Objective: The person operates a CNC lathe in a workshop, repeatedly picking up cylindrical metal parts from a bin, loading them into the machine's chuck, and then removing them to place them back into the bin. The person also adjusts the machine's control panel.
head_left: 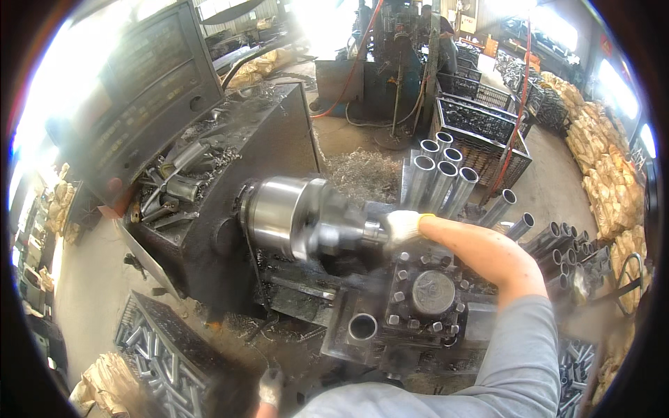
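My right hand (402, 228), in a white work glove, is closed at the near end of a short metal tube (375, 233) in front of the lathe chuck (282, 216). The chuck's body is bright steel; its jaw end (333, 233) is smeared by motion. Just below that hand stands the bolted tool post (432, 292). Low in the picture, my gloved left hand (270, 387) looks closed beside the machine's front; what it grips, if anything, is too dark to make out. An upright tube (362, 327) stands on the carriage.
Several steel tubes (446, 174) stand upright behind the tool post, with more (557, 258) to the right. A crate of cut tubes (164, 362) sits at lower left. Chips (366, 174) heap behind the chuck. Black crates (481, 132) and stacked sacks (606, 181) line the far right.
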The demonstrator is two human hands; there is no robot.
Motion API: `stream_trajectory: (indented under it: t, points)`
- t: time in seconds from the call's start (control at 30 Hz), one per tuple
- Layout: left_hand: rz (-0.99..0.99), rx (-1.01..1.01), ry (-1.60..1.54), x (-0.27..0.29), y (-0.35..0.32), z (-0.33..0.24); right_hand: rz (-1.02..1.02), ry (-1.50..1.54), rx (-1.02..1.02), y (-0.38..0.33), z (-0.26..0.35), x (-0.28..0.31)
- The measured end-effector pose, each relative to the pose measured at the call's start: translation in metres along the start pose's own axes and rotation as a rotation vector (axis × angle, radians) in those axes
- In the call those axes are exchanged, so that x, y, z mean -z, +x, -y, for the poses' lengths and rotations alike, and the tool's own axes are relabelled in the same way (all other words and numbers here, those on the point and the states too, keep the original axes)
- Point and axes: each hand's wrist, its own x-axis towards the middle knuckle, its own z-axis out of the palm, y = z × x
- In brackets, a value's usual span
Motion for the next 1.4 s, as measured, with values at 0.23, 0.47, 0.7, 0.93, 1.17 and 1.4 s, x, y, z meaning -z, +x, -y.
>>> stream_trajectory:
  t: [0.23,0.47,0.7,0.93,1.17,1.4]
  points:
    - [0.028,-0.165,0.054,0.004,0.049,-0.026,0.009,0.092,-0.077,-0.005,0.019,-0.003]
    - [0.241,-0.26,-0.031,0.048,0.047,-0.078,-0.37,-0.579,-0.552,-0.139,0.069,0.019]
    - [0.906,-0.859,-0.708,0.032,-0.004,-0.213,-0.537,0.558,-0.462,-0.229,0.24,-0.084]
    - [0.817,0.038,-0.869,-0.029,-0.033,-0.215,-0.323,1.555,-0.223,-0.122,0.263,-0.292]
    - [0.873,0.268,-1.212,-0.044,-0.008,-0.168,-0.393,1.169,-0.059,-0.109,0.234,-0.359]
    - [0.768,-0.113,-0.768,-0.018,-0.015,-0.183,-0.898,0.774,-0.126,-0.188,0.233,-0.279]
